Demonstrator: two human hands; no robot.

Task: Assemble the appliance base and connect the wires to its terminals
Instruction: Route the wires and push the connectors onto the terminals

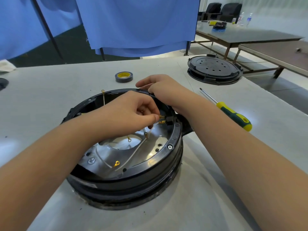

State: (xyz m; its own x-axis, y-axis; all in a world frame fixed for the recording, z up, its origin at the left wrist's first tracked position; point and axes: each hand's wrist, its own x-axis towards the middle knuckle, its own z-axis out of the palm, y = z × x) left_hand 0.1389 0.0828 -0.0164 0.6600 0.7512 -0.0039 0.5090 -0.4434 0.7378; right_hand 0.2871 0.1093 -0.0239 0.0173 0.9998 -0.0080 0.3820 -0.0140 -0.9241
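Table: tape roll, screwdriver

Legible text: none.

- Roll of tape: yellow inner core carries dark printed marks, too blurred to read.
- Round black appliance base: a pale rectangular label sits on its outer wall at the lower left; any print on it is too small and smeared to make out.
- Screwdriver: green and yellow handle, no readable brand or size mark.
- Black round cover on the table: moulded holes only, no lettering visible.
- Bottles on the far table: labels present, unreadable at this distance.
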